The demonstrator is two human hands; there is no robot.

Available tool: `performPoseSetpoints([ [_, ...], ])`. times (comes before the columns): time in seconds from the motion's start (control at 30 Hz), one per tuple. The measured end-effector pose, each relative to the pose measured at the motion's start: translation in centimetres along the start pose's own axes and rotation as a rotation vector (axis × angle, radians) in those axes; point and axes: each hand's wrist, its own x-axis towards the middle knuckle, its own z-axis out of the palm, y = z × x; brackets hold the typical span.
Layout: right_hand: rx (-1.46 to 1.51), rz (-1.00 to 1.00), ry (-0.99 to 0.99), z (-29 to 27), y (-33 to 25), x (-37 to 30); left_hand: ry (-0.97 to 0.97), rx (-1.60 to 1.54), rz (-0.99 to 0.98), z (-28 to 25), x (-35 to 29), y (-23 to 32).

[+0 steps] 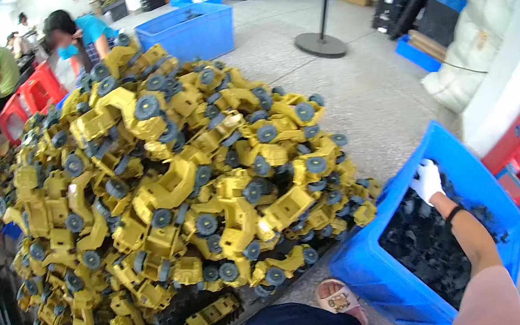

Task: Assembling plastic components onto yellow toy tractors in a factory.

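Grey floor [371, 83] beyond; right grip [427, 182], hold unclear, inside blue bin [377, 281], likely picking dark parts [422, 245] below; next needs pinch.

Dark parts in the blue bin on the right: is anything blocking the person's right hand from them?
Nothing visible does. The white-gloved right hand reaches in over the rim of the blue bin, toward its far end, with the dark parts uncovered. Whether its fingers touch any is unclear.
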Motion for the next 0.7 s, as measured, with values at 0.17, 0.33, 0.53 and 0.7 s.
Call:
performPoseSetpoints([
  [0.17,-0.043,-0.408,-0.112,-3.3,-3.5,-1.7,-0.235,0.509,0.423,7.2,2.3,17.4],
  [0.33,0.621,0.186,0.018,-6.3,-2.7,-4.1,-0.03,0.851,0.845,16.9,13.8,21.8],
  [0.53,0.882,0.42,-0.065,-7.0,-0.6,-5.8,0.689,0.909,0.996,23.4,19.8,19.5],
  [0.7,1.52,0.81,-0.093,-8.7,-3.2,-5.8,0.673,0.992,0.886,25.0,20.0,18.8],
])
